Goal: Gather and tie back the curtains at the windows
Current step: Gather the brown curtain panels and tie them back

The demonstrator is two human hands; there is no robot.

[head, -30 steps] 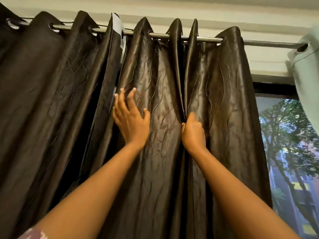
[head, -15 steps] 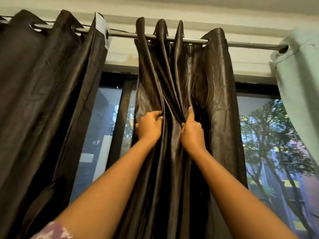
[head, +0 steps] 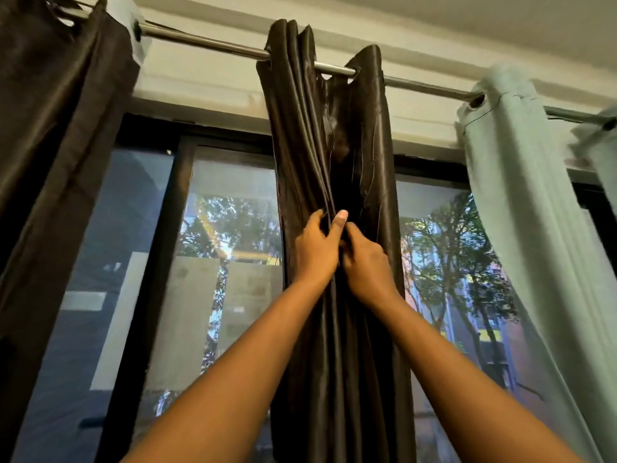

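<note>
Head view looked up at a window where both hands met on the middle brown curtain point(head: 337, 329). That curtain hung from the metal rod point(head: 207, 41), bunched into a narrow column of pleats. The left hand point(head: 315, 250) gripped the gathered folds from the left side, fingers curled into the cloth and thumb raised against a pleat. The right hand point(head: 365, 265) pressed in just beside it, touching it, with fingers curled around the folds from the right; how far they wrapped behind the cloth could not be told. Above the grip, the pleats rose tightly packed on the left, while the right-most fold stood a little apart, leaving a dark hollow between. Below the grip, the fabric fell straight down between the two forearms.

Well to the left of the grip hung another dark brown curtain point(head: 50, 145) on the same rod. Well to the right hung a pale green curtain point(head: 521, 212), its eyelet threaded on the rod. Behind the grip on both sides, the dark-framed window point(head: 157, 262) showed trees and buildings outside.
</note>
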